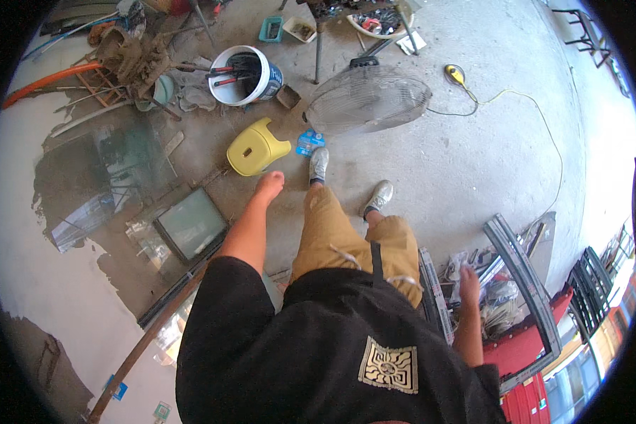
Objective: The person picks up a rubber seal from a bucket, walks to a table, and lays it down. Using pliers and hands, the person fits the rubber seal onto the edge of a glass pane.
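- While both arms hang apart from the torso, one left hand (271,185) and one right hand (468,283) are in view, well apart.
- Left hand: fingers appear curled; whether they are fully closed or pinch anything cannot be told. Position: just beside the near edge of one yellow stool (261,145).
- Right hand: blurred and seen end-on; finger state cannot be told. Position: over or beside plastic bags (502,291), left of one black frame (527,274); contact cannot be told.
- Stool: one unit, on the floor (466,162), ahead of the left hand and left of the shoes.
- Shoes: two, the left shoe (319,166) farther forward than the right shoe (381,194).
- Blue card: one (309,143), between stool and fan, at the left toe.
- Fan: one, wire cage (371,99), ahead of both shoes.
- Bucket: one, white and blue (268,83), beyond the stool; at least two red handles (226,81) show inside.
- Small bins: two, one teal (270,40), one cream (287,25), side by side.
- Left edge: one glass pane (191,225) bounds movement beside the left forearm.
- Right side: wide open floor, crossed by one yellow cord (507,90); the frame limits the near edge.
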`<state>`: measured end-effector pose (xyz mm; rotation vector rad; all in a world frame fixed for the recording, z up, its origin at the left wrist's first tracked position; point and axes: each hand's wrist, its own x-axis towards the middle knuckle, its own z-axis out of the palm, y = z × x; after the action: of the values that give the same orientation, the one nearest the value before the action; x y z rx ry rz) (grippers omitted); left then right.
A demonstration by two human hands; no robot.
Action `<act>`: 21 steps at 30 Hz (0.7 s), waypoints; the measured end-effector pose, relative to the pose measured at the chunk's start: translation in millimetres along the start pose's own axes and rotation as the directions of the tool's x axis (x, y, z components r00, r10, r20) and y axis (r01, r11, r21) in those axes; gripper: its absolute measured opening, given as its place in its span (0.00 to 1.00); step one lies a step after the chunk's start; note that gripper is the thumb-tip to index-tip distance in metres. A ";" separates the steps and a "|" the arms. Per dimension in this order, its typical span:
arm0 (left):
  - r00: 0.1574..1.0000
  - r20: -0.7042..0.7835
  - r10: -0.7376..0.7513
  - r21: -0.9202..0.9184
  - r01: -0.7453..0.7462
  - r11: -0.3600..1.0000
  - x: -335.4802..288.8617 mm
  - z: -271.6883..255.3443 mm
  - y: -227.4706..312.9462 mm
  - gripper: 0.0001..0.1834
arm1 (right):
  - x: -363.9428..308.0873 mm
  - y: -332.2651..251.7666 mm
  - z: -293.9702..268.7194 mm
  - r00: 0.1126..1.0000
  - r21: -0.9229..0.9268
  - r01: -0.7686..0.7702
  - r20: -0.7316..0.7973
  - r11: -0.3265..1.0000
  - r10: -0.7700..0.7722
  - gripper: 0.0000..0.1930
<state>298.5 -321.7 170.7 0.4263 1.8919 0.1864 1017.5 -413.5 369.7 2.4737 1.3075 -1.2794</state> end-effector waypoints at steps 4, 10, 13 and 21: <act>0.970 0.012 0.243 0.541 -0.211 0.814 82.9 8.4 62.5 0.19 | -45.7 43.5 69.1 0.937 -0.054 -0.301 0.166 0.952 0.306 0.20; 0.938 0.024 0.346 0.602 -0.289 0.744 222.3 34.4 76.3 0.28 | -142.0 17.7 193.5 0.788 0.045 -0.539 0.380 0.841 0.485 0.18; 0.897 0.010 0.442 0.615 -0.354 0.705 275.0 42.2 71.1 0.31 | -161.1 -22.6 235.9 0.755 0.060 -0.565 0.439 0.823 0.486 0.18; 0.844 0.205 0.495 0.533 -0.521 0.667 332.8 66.8 87.3 0.34 | -176.8 -63.1 290.7 0.695 0.247 -0.701 0.449 0.670 0.562 0.15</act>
<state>277.5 -119.9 -115.1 1.3775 1.7142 -0.0373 734.6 -607.1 322.0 2.4078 0.0252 -1.7465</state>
